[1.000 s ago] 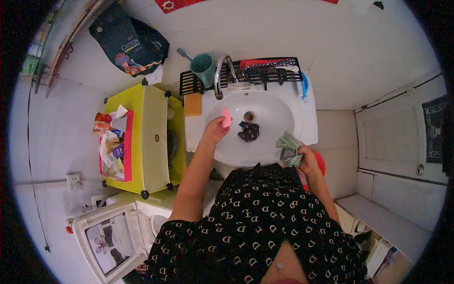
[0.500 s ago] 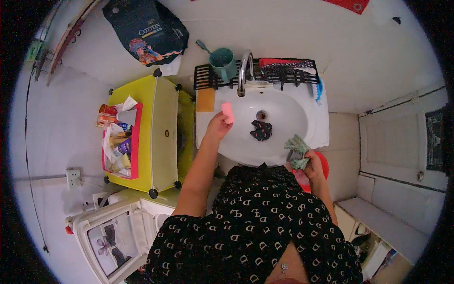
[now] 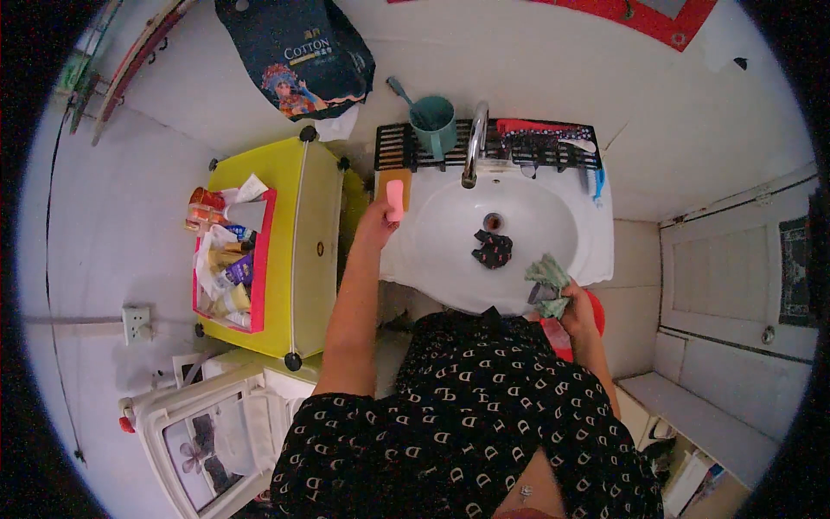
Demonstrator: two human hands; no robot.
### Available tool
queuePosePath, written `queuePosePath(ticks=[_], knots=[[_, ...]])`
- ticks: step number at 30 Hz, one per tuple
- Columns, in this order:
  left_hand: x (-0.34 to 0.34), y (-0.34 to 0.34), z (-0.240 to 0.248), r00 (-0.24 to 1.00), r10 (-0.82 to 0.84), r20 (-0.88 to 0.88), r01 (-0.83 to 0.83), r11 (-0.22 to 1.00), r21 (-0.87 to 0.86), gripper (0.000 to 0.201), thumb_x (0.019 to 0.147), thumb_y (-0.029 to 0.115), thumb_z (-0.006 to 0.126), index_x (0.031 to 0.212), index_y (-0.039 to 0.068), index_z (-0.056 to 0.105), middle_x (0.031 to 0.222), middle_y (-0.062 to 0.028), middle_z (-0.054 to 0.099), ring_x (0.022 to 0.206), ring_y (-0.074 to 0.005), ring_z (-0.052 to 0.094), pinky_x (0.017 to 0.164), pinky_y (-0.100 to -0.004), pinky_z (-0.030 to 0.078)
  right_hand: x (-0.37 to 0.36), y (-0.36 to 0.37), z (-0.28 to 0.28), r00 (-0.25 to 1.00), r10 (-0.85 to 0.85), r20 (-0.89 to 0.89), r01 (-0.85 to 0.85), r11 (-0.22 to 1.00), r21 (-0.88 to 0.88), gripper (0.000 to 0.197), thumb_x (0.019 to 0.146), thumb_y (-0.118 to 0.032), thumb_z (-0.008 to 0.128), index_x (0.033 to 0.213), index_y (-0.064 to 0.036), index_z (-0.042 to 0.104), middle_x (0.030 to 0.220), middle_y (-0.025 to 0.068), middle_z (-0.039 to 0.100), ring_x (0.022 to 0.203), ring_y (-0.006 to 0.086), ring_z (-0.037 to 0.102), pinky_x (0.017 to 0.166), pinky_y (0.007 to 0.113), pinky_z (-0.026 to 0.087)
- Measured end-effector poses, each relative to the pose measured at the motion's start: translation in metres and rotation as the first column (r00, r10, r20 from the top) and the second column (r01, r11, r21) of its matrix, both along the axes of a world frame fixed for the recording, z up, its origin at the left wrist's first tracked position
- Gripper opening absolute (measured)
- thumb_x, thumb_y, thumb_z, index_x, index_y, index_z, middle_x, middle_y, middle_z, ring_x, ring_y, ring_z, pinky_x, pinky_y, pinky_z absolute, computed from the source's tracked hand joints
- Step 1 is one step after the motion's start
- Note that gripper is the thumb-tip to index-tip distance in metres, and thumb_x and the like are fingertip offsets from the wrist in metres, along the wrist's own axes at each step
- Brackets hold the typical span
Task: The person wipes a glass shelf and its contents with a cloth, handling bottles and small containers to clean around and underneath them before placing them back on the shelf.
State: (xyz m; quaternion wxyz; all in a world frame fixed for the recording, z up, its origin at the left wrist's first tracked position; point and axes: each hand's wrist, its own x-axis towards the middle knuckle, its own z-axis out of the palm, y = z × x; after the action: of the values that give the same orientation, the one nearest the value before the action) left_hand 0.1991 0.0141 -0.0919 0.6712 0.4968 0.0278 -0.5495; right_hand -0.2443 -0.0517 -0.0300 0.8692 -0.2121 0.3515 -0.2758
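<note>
A pink bar of soap (image 3: 395, 201) is gripped in the fingers of my left hand (image 3: 375, 227), above the left rim of the white sink (image 3: 426, 259). Behind the soap, partly covered by it, a flat tan square (image 3: 406, 182) lies on the sink's back left corner. My right hand (image 3: 577, 309) is closed on a crumpled green and grey cloth (image 3: 547, 275) at the front right of the basin. Inside the basin, just in front of the drain, rests a small dark patterned cloth (image 3: 493, 250).
A chrome faucet (image 3: 475, 147) rises at the back beside a black slatted rack (image 3: 397, 145) that carries a teal mug (image 3: 434, 130). On the left stands a yellow cabinet (image 3: 281, 225) with a pink-edged box (image 3: 262, 259) of toiletries. Something red (image 3: 596, 313) sits beyond my right hand.
My left hand has carried the soap left and back, over the tan square. My right hand still holds the green cloth in nearly the same place. The whole view has shifted slightly.
</note>
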Motion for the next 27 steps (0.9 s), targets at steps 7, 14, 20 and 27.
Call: queuePosePath(ticks=[7, 14, 20, 27], knots=[[0.059, -0.017, -0.002, 0.936, -0.064, 0.346, 0.1, 0.991, -0.089, 0.039, 0.072, 0.005, 0.055, 0.111, 0.002, 0.053, 0.092, -0.0078, 0.058, 0.074, -0.0153, 0.055, 0.058, -0.0282, 0.043, -0.005, 0.005, -0.01, 0.998, 0.06, 0.035, -0.062, 0.997, 0.044, 0.072, 0.064, -0.013, 0.044, 0.135, -0.0023, 0.034, 0.131, 0.0134, 0.045, 0.11, 0.0275, 0.051, 0.086, 0.042, 0.048], [0.039, -0.105, 0.048, 0.745, -0.051, 0.665, -0.009, 0.996, 0.086, 0.045, 0.07, 0.006, 0.056, 0.114, -0.003, 0.052, 0.079, -0.0083, 0.059, 0.06, -0.0206, 0.056, 0.051, -0.0294, 0.047, -0.008, 0.007, 0.019, 0.997, 0.032, 0.064, -0.033, 0.999, 0.023, 0.073, 0.065, -0.013, 0.043, 0.136, -0.0035, 0.032, 0.131, 0.0156, 0.044, 0.109, 0.0286, 0.051, 0.091, 0.042, 0.044], [0.111, -0.09, 0.002, 0.786, -0.028, 0.618, -0.035, 0.995, 0.089, 0.043, 0.071, 0.003, 0.056, 0.113, -0.002, 0.051, 0.086, -0.0103, 0.057, 0.064, -0.022, 0.057, 0.054, -0.031, 0.05, -0.038, 0.014, -0.031, 0.997, -0.02, -0.071, 0.026, 0.997, 0.077, 0.069, 0.065, -0.01, 0.045, 0.133, 0.0009, 0.035, 0.127, 0.0145, 0.048, 0.108, 0.0268, 0.051, 0.093, 0.039, 0.042], [0.076, -0.115, 0.024, 0.804, -0.103, 0.586, 0.008, 0.987, 0.163, 0.041, 0.073, 0.002, 0.054, 0.114, -0.003, 0.05, 0.09, -0.0116, 0.057, 0.065, -0.0212, 0.057, 0.054, -0.0313, 0.05, -0.054, 0.006, -0.041, 0.996, -0.086, 0.011, 0.085, 0.991, 0.105, 0.064, 0.066, -0.007, 0.044, 0.129, 0.0025, 0.039, 0.123, 0.0139, 0.051, 0.107, 0.0254, 0.051, 0.093, 0.039, 0.042]])
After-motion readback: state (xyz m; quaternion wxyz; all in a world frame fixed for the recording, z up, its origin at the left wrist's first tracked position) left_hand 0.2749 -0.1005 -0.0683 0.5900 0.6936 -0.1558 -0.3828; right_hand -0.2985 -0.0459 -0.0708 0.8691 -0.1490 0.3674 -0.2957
